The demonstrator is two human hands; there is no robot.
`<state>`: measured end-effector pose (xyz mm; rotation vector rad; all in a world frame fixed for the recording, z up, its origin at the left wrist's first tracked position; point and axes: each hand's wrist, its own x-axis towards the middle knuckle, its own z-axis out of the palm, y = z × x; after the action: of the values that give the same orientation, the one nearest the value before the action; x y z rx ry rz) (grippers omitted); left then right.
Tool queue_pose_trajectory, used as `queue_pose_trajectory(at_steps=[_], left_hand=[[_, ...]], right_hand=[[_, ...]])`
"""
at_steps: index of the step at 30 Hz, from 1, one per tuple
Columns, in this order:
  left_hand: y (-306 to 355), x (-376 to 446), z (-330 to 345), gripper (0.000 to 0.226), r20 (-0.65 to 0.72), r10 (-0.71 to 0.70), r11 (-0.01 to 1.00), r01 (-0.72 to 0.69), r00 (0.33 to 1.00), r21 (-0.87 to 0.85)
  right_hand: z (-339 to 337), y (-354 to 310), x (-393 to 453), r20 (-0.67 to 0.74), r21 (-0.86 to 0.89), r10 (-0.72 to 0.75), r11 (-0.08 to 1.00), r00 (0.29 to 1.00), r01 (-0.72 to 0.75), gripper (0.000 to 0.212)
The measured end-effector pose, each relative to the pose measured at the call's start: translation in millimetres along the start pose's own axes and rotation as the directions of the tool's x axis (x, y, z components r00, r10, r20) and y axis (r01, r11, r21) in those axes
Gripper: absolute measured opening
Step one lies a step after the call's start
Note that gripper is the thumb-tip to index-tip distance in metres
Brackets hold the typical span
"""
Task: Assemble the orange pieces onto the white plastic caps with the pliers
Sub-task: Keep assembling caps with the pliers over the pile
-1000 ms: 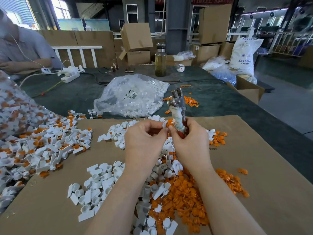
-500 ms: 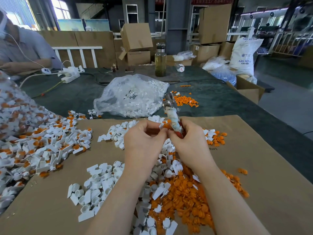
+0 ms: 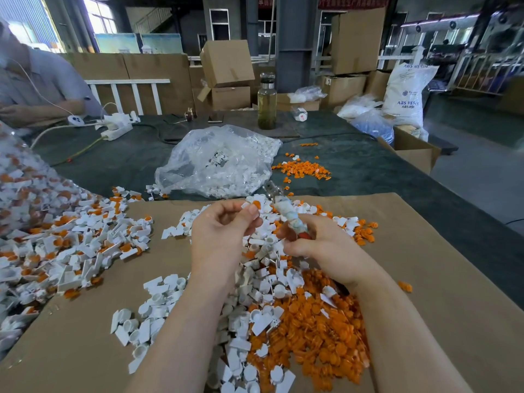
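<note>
Left of the pliers [image 3: 286, 214], the left hand [image 3: 224, 236] is pinching a white cap [image 3: 249, 206] with an orange piece seated, likely presenting it for pressing. The right hand [image 3: 320, 245] is gripping the pliers' wrapped handles, nose lying beside the cap.

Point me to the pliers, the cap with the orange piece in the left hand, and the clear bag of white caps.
pliers [image 3: 286, 212], head view, on the wrapped shaft.
cap with the orange piece [image 3: 253, 205], head view, on the orange insert.
clear bag of white caps [image 3: 218, 161], head view, mid-bag.
</note>
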<state>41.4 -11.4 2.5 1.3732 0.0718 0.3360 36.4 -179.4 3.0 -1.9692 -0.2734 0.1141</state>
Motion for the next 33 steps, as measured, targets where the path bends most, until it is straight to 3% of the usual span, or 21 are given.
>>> queue_pose_trajectory(at_steps=[5,14,22,33], left_hand=[[-2,2,-4,0.01,0.023,0.02,0.999,-0.019,1.0,-0.046],[-2,4,-6,0.013,0.059,0.044,0.997,-0.04,0.997,-0.067],[0,4,-6,0.011,0.059,0.017,0.991,-0.009,0.998,-0.131],[-2,7,-7,0.013,0.031,-0.01,0.989,0.015,0.999,-0.148]], right_hand=[[1,-1,-1,0.095,-0.037,0.0,0.999,0.995,0.004,0.016],[1,-2,-3,0.146,-0.083,-0.022,0.996,0.989,0.035,0.016],[8,0,0,0.104,-0.159,-0.04,0.986,0.994,0.056,0.022],[17,-2,3,0.047,-0.173,-0.101,0.979,0.994,0.108,0.012]])
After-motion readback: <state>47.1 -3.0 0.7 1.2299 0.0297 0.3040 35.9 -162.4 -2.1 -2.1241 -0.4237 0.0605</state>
